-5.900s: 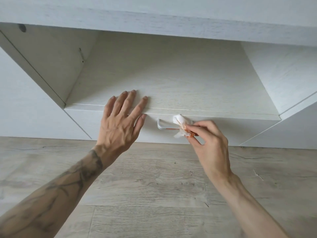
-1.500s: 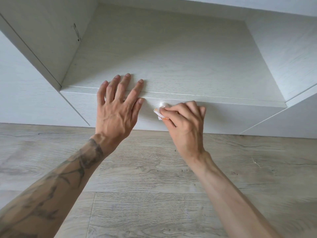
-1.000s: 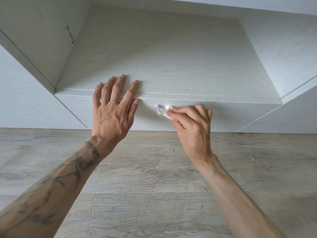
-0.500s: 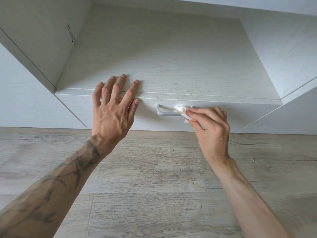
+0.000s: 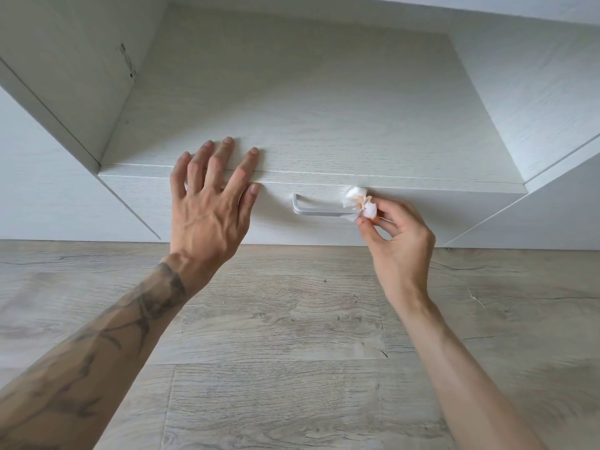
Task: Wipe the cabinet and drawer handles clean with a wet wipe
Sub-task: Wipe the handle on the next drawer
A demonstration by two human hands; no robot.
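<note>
White wet wipe is pinched by right hand against drawer handle; left hand is laid flat, open, on drawer edge.

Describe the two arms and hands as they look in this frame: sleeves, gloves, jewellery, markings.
Both forearms are bare to the frame edge: no sleeves, gloves, watch or rings visible. The left hand sits on a forearm with dark line tattoos, running from a band at the wrist down toward the elbow; the design is too smeared to read. The right hand and its forearm carry no markings. Fingernails are short and unpainted.
</note>
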